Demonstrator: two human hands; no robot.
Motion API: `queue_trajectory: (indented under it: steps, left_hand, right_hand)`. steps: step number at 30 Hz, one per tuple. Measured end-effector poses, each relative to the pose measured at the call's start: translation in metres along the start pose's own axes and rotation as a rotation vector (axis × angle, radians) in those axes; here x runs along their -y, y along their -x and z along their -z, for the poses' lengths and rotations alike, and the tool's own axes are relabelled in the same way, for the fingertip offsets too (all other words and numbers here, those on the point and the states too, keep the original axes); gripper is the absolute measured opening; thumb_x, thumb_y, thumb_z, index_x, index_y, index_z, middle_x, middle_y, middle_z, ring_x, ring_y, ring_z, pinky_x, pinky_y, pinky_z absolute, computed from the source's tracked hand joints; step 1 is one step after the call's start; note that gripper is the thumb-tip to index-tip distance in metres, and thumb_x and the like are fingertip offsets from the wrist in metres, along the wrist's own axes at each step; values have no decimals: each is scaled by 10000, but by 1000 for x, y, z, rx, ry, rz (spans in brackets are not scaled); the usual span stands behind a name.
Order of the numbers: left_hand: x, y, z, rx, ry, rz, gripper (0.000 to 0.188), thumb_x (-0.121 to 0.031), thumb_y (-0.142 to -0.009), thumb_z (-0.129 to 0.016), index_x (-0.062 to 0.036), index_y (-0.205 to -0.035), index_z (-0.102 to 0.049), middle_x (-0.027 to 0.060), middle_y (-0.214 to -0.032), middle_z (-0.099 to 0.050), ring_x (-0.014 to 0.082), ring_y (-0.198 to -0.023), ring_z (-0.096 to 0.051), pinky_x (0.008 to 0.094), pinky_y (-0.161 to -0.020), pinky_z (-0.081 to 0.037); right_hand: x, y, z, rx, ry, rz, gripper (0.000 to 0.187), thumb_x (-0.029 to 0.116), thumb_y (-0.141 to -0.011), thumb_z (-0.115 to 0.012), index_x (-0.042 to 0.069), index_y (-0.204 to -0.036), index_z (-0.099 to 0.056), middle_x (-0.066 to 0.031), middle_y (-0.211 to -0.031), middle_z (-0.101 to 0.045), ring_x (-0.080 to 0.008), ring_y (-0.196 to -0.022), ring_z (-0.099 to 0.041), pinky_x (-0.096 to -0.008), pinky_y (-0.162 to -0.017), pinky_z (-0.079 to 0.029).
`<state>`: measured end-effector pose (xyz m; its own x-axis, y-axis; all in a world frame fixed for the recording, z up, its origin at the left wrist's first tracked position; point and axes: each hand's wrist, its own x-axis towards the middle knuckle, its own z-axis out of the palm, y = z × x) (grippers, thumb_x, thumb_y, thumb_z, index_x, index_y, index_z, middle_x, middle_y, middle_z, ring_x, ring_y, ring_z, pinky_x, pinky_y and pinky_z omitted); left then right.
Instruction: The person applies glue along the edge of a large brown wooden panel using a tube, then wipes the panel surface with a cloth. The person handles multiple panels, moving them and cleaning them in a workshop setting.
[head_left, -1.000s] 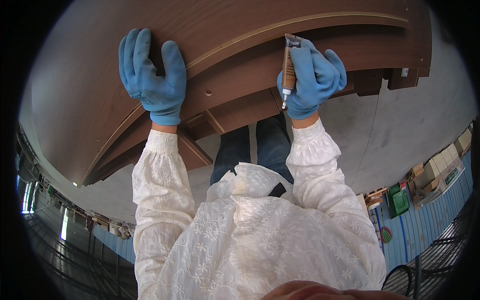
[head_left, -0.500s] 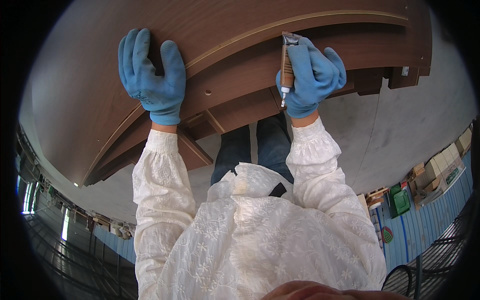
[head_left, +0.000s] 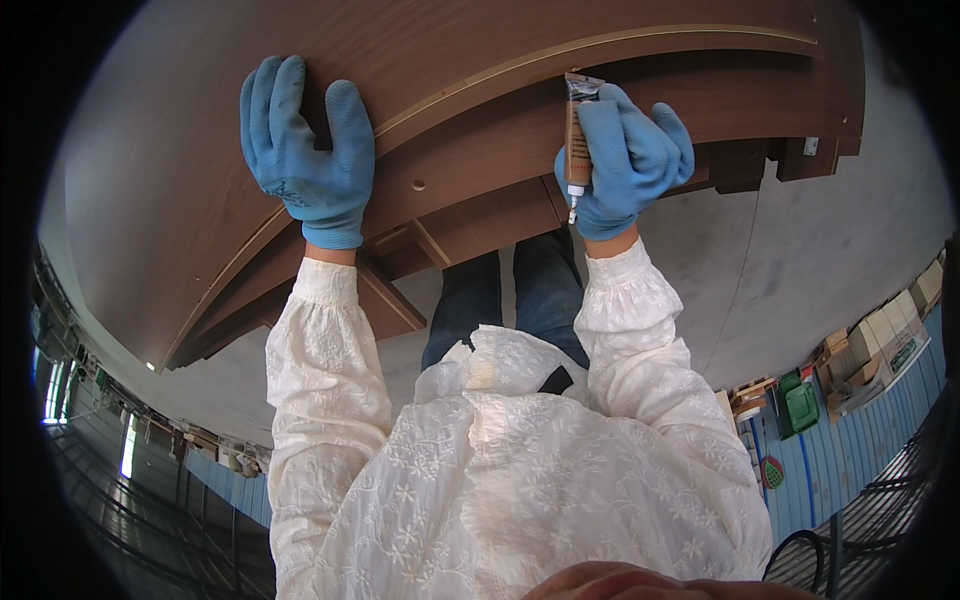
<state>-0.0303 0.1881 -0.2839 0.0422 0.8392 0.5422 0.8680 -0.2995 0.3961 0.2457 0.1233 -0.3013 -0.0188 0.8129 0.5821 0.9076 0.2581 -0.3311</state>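
Note:
My left hand (head_left: 308, 160), in a blue work glove, lies flat on the brown wood-look panel (head_left: 170, 150) with its fingers stretched out and the thumb apart. In my right hand (head_left: 630, 160), also gloved in blue, is a squeeze tube (head_left: 577, 140) of brown stuff. Its white nozzle points down toward me, and the crimped end is up. The tube stands out on the thumb side of the closed fingers, in front of a lower brown board (head_left: 490, 150). A light strip (head_left: 590, 40) runs along the panel's near edge. In the lower board there is a small round hole (head_left: 419, 186).
More brown boards (head_left: 480, 220) are stacked below, their ends jutting toward my legs. Grey concrete floor (head_left: 780, 260) lies to the right. Along the far right stand cardboard boxes (head_left: 885, 335) and a green bin (head_left: 799, 402) by a blue corrugated wall (head_left: 850, 460).
My right hand and the tube have shifted very slightly toward me and to the right. My left hand stays on the panel, almost unmoved.

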Motion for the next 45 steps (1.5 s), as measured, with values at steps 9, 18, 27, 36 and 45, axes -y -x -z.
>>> queue_trajectory:
  steps: [9,18,27,36,45]
  left_hand:
    - [0,1,0,3,9,11,410,-335,-927,-740,-34,-1205,-734,178,-1267,-713,382,-1216,-651,478,-1089,-491]
    - [-2,0,1,14,2,23,410,-331,-923,-745,-37,-1209,-730,173,-1280,-707,386,-1238,-637,480,-1093,-483]
    - [-2,0,1,11,-19,13,406,-320,-927,-736,-30,-1211,-725,172,-1281,-706,386,-1239,-635,477,-1089,-484]
    - [-2,-2,1,13,-28,-1,396,-297,-922,-742,-29,-1213,-721,176,-1273,-707,388,-1228,-639,475,-1083,-487]
    - [-3,-2,1,31,-38,19,399,-297,-922,-743,-37,-1223,-720,169,-1285,-706,381,-1239,-637,475,-1090,-485]
  right_hand:
    - [-1,-7,3,5,-62,-39,348,145,-788,-839,182,-1106,-704,2,-1036,-725,-145,-995,-636,-414,-1039,-436]
    - [-1,-43,31,256,-220,-161,179,66,-801,-801,61,-974,-757,-61,-929,-745,-210,-747,-666,-334,-695,-545]
    - [-12,-58,21,161,-560,-359,120,101,-820,-787,50,-927,-772,-69,-835,-734,-204,-700,-691,-289,-640,-546]
    - [-11,-63,32,326,-728,-653,222,49,-855,-785,-3,-1061,-721,-98,-1007,-743,-178,-877,-721,-299,-788,-596]
    - [-13,-66,29,399,-618,-652,237,71,-870,-783,3,-1091,-733,-84,-999,-752,-130,-841,-706,-264,-768,-581]
